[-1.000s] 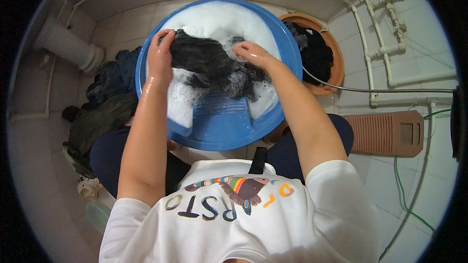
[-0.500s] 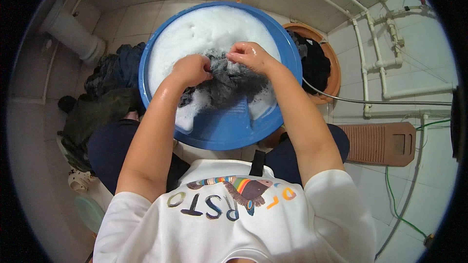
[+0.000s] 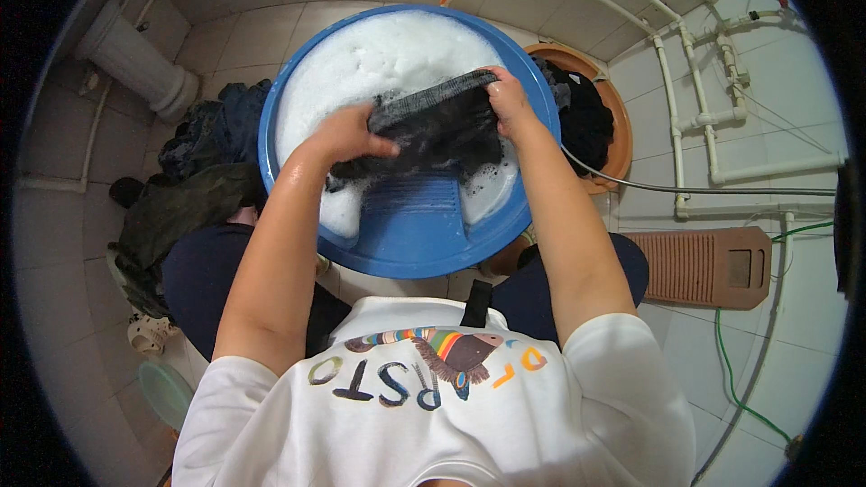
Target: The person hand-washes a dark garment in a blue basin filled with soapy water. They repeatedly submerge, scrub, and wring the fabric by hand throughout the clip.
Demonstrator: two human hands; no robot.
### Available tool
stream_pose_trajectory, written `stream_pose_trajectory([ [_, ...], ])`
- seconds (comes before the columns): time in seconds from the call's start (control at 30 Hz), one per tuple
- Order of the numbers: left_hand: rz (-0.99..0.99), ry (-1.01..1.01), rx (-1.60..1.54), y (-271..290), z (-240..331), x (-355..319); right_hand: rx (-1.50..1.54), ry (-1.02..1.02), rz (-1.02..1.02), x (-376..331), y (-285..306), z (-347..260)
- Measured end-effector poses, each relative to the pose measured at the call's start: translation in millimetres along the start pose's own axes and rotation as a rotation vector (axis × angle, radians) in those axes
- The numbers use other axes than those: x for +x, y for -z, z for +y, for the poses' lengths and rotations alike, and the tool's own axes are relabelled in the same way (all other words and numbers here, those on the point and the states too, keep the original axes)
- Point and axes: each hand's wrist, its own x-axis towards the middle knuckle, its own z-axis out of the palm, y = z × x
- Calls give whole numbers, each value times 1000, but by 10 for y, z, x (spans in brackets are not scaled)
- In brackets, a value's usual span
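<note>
A wet dark garment (image 3: 440,131) with a ribbed grey band along its far edge is stretched between my hands. My right hand (image 3: 511,103) is closed round the band's right end. At the garment's left side, my left hand (image 3: 350,137) grips the cloth, its thumb lying on top and its other fingers partly hidden. Below the cloth is a large round blue basin (image 3: 406,257), heaped with white suds (image 3: 361,59) on its far side. A ridged blue washboard (image 3: 417,198) slopes down at the basin's near side, and the garment's lower edge covers its upper end.
An orange-brown tub (image 3: 617,126) holding dark clothes (image 3: 582,113) stands right of the basin, a grey hose (image 3: 686,188) passing across it. A brown washboard (image 3: 696,266) lies at right. Dark clothes (image 3: 194,203) are piled at left. White pipes (image 3: 672,117) line the wall.
The bunched garment has been spread out and its ribbed band drawn up straight. My right hand has moved slightly right and taken hold of the band's end. More of the basin's washboard shows.
</note>
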Motion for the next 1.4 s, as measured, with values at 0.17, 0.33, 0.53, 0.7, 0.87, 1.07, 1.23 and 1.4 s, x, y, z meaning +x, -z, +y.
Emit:
stream_pose_trajectory([
  [0.17, -118, 180, -679, -135, -5, -61, -1156, -5, 178, 81, 235, 377],
  [0.33, 111, 121, -1707, -342, -171, 129, -1303, -208, -172, 64, 191, 681],
  [0.53, 108, 223, -1939, -514, 23, 170, -772, 566, -160, -136, -359, 433],
  [0.7, -73, 45, -1836, -787, -457, 296, -761, 940, -321, -951, -1125, 219],
  [0.87, 241, 278, -1574, -833, 249, 76, -867, 894, -101, -567, -842, 468],
  [1.07, 285, 243, -1692, -917, 4, 198, -699, 668, 128, -699, -1097, 383],
  [1.23, 190, 181, -1810, -985, -145, 260, -731, 767, -10, -615, -1035, 593],
  [1.4, 41, 253, -1263, -564, 301, 89, -977, 453, 346, -176, -547, 573],
])
